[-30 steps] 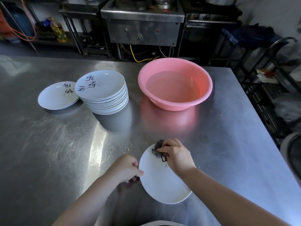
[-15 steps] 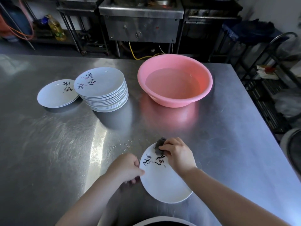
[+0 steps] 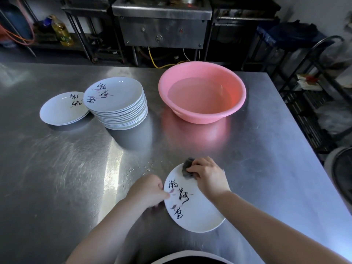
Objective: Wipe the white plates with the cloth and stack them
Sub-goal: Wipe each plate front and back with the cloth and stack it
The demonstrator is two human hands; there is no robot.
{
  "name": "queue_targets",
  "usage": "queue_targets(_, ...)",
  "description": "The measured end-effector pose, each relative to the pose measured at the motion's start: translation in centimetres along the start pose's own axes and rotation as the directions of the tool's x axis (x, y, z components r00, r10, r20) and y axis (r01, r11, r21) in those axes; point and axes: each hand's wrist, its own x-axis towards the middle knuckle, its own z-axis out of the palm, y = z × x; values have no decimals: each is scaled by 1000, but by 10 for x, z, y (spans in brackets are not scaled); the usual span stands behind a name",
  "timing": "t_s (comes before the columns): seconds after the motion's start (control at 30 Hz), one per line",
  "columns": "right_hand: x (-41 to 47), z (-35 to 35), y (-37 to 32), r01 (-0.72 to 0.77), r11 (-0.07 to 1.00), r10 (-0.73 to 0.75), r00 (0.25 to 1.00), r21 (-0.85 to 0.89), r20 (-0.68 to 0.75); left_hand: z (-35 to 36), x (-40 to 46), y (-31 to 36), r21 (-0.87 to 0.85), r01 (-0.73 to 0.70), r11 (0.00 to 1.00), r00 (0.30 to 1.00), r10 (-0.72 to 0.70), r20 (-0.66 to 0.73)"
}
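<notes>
Near on the table (image 3: 266, 149), one plate (image 3: 196, 210) lies flat, left hand (image 3: 147, 191) pinching its rim, right hand (image 3: 208, 177) pressing one cloth (image 3: 187, 168); far left, two plate piles (image 3: 116, 103).

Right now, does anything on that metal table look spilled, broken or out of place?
Only small things: a few crumbs or droplets lie on the steel table just beyond the plate being wiped. The tall plate stack sits slightly uneven. No breakage visible.

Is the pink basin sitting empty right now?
No, the pink basin holds water that reaches partway up its inner wall, its surface showing a reflection.
</notes>
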Motion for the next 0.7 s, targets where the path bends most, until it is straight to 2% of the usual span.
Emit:
queue_targets(0.07,2,4,-8,54,998,-56,997,28,61,-6,8,11,61,-50,997,983,60,-175)
queue_targets(0.13,5,6,-12,108,993,-113,987,50,116,-10,16,22,30,-94,995,973,98,-208)
queue_targets(0.2,8,4,-7,108,993,-113,986,44,126,-10,19,22,2,-67,998,981,66,-180)
queue_targets(0.27,8,-1,1,43,999,-43,996,9,81,-8,16,13,-28,-4,1000,989,0,-149)
queue_targets(0.37,4,-6,11,-12,1000,12,1000,-24,5,-4,5,1,-90,61,994,996,-55,65)
queue_targets(0.4,2,-5,10,-12,1000,12,1000,-29,-5,-3,3,1,-43,55,998,990,-49,129)
queue_targets(0.43,1,-3,8,-8,1000,7,1000,-21,-9,-3,1,4,19,40,999,990,-42,137)
queue_targets(0.53,4,4,0,42,999,-43,998,22,49,-8,8,19,187,-19,982,992,41,-117)
queue_targets(0.6,8,3,1,82,996,-86,991,39,100,-9,17,26,162,-40,986,975,74,-208)
queue_targets(0.7,12,-1,8,89,994,-96,988,64,119,-4,25,24,19,-83,996,971,85,-221)
